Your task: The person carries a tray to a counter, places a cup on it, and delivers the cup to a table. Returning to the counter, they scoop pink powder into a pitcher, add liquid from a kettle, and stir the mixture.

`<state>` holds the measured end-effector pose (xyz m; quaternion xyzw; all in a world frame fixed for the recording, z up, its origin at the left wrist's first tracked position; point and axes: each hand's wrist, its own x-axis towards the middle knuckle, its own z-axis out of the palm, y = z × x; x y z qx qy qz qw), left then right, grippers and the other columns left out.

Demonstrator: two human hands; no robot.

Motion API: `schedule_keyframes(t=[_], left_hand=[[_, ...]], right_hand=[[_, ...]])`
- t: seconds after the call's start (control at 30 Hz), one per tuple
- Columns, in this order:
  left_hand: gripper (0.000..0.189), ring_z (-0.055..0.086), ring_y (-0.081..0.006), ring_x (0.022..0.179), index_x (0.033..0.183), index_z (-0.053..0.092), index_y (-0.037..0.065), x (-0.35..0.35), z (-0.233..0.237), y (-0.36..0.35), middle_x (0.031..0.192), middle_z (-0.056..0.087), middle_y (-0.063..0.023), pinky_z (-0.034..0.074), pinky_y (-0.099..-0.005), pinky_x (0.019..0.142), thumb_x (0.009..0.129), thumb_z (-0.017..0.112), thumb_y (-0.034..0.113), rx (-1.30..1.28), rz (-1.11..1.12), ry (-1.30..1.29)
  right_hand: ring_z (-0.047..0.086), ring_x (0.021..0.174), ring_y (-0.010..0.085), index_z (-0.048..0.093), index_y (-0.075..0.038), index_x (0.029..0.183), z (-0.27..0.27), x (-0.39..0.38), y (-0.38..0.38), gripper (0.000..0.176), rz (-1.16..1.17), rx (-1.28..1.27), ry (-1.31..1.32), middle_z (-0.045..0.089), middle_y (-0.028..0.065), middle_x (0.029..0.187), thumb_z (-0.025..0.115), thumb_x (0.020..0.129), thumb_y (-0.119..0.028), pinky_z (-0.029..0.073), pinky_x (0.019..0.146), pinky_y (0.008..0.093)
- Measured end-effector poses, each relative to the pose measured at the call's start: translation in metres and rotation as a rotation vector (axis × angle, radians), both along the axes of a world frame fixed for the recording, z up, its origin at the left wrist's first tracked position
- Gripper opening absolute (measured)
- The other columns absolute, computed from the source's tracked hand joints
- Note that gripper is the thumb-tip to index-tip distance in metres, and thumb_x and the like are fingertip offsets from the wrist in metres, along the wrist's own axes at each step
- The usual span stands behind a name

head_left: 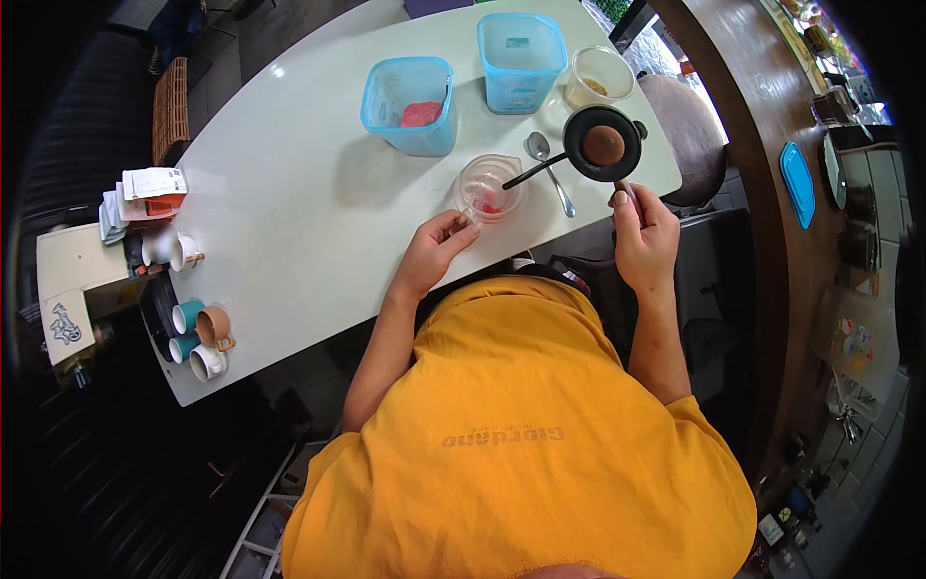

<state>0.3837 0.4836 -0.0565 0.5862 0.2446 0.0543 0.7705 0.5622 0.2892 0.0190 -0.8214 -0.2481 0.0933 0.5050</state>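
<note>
My left hand (436, 253) is closed at the near rim of a small clear cup (471, 179), pinching its edge or handle. A little red stuff (490, 205) lies in the cup. In my right hand (644, 236) is the handle of something whose upper end reaches a round black piece (573, 145) with a brown disc (604, 145) in its middle. A thin black stem (529, 175) runs from the black piece to above the cup. Between cup and black piece, a metal spoon (561, 190) lies on the white table (280, 212).
Behind the cup stand a blue container (378, 96) with pink powder, another blue container (529, 92) and a clear tub (617, 75). Several mugs (207, 362) and a stack of packets (154, 183) are at the left end. A wooden counter (772, 241) runs along the right.
</note>
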Motion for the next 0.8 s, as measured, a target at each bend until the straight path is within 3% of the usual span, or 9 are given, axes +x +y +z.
schedule_keyframes(t=[0.8], left_hand=[[0.013, 0.043, -0.0022, 0.066, 0.090, 0.058, 0.005, -0.0013, -0.0032, 0.0049, 0.075, 0.052, 0.0058, 0.033, -0.0175, 0.059, 0.088, 0.061, 0.018, -0.004, -0.031, 0.012]], right_hand=[[0.049, 0.047, 0.0152, 0.062, 0.004, 0.085, 0.0006, -0.0047, 0.0103, 0.018, 0.020, 0.010, -0.156, 0.053, 0.0125, 0.057, 0.059, 0.084, -0.014, 0.040, 0.049, 0.0281]])
